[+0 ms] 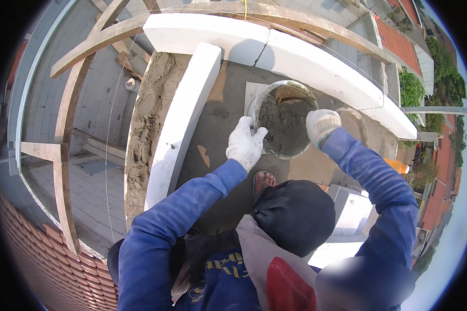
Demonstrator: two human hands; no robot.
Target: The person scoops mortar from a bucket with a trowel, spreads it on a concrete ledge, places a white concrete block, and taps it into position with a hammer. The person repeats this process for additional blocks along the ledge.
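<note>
A round bucket (287,147) of wet grey mortar (283,122) stands on the mortar-stained floor in front of me. My left hand (245,145), in a white knit glove, is at its left rim, thumb over the edge and fingers along the outer wall. My right hand (323,126), gloved the same way, is closed in a fist at the right rim. What it grips is hidden by the glove. Inside the bucket, near the far wall, lies a brownish, mortar-smeared shape that I cannot make out clearly.
White blocks (316,67) form a low wall at the far side; another long white block (184,124) runs along the left, beside a mortar bed (148,135). Wooden beams (70,119) and a taut string stand left. My bare-toed foot (264,181) is near the bucket. An orange bottle (397,166) is right.
</note>
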